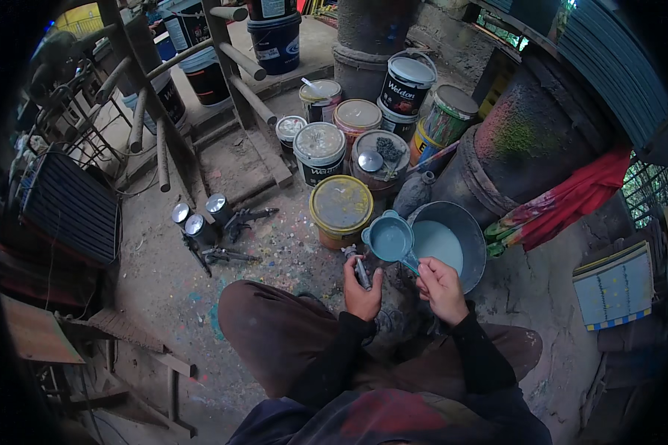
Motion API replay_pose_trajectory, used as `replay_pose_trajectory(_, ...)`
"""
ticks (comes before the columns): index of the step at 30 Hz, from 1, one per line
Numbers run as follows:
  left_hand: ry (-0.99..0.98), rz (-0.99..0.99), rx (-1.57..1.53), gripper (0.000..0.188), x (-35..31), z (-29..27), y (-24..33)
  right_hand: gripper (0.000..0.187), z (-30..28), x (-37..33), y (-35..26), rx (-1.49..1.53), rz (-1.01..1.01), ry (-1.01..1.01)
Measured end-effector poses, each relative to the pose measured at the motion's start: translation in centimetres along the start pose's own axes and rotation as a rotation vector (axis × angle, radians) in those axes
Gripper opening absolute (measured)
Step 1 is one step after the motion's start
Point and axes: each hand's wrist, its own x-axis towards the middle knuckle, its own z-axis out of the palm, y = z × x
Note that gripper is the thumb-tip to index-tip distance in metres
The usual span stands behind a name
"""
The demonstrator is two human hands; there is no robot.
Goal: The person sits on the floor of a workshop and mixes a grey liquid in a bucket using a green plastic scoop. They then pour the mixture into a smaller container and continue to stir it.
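Metal part (361,274) partly hidden, bucket (476,248) partly behind scoop (390,239), top pail (272,9) cut off

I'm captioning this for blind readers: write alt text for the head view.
A person's right hand holds a handled blue-green dipper near a dark bucket of pale liquid, while the left hand holds a small grey metallic object. Lidded paint buckets stand ahead on a paint-spattered floor.

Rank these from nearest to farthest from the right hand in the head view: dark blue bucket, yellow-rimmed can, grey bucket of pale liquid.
1. Grey bucket of pale liquid: just beyond the right hand.
2. Yellow-rimmed can: ahead and left.
3. Dark blue bucket: far back, upper left.
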Motion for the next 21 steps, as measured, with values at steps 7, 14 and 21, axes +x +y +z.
replay_pose_trajectory(7,-0.104,-0.172,-0.13,0.044,0.0,-0.6,1.1,0.019,0.4,-0.5,-0.1,-0.093,-0.028,0.035)
replay_pose_trajectory(14,-0.151,-0.236,-0.147,0.046,-0.2,-0.6,1.1,0.015,0.7,-1.1,0.2,-0.081,-0.06,0.097)
replay_pose_trajectory(21,-0.131,-0.167,-0.157,0.046,-0.2,-0.5,0.7,0.014,0.5,-1.4,0.0,-0.091,-0.062,0.11)
